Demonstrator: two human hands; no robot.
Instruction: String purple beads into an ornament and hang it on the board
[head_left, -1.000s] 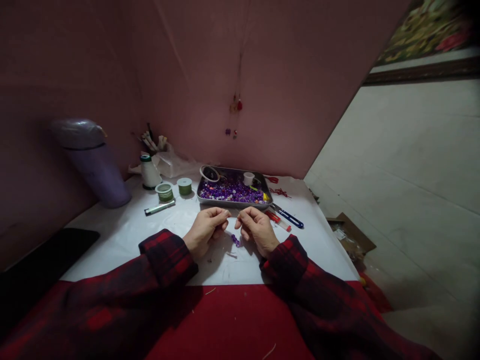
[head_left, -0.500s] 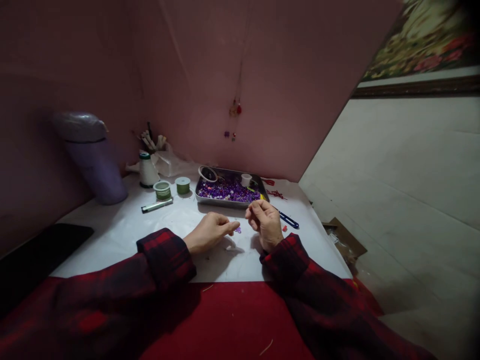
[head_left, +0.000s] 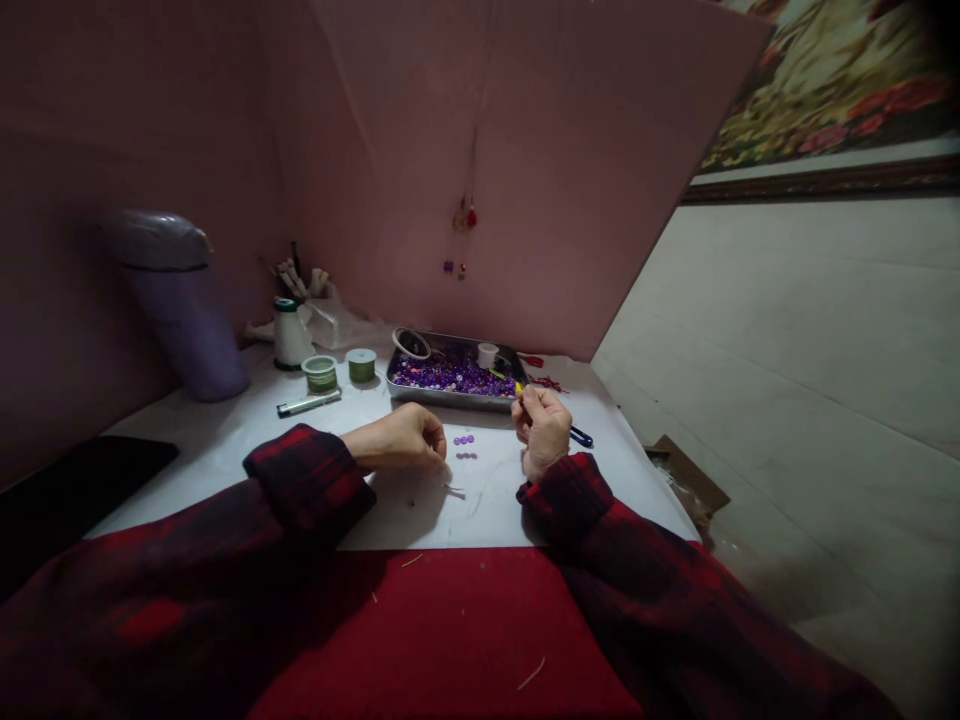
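Observation:
My left hand (head_left: 405, 438) rests on the white table cover (head_left: 225, 440) with its fingers curled in a pinch; what it holds is too small to make out. A short row of purple beads (head_left: 463, 440) hangs or lies just right of it. My right hand (head_left: 544, 425) is closed near the front right corner of the metal tray (head_left: 442, 395), gripping a thin tool with a yellow and red end. The tray is full of purple beads (head_left: 450, 375). Both my sleeves are red and black plaid.
Behind the tray stand a white thread cone (head_left: 287, 335), two green spools (head_left: 320, 372) (head_left: 361, 364), a pen-like tool (head_left: 307, 404) and a lilac flask (head_left: 184, 300). A blue-handled tool (head_left: 580, 436) lies right of my right hand. A dark slab (head_left: 67, 490) is at left; red cloth (head_left: 450, 630) covers the near edge.
My hands have parted: the right hand moved up and right to the tray corner and took a thin tool. The left hand drew back left, and the beads now sit between them.

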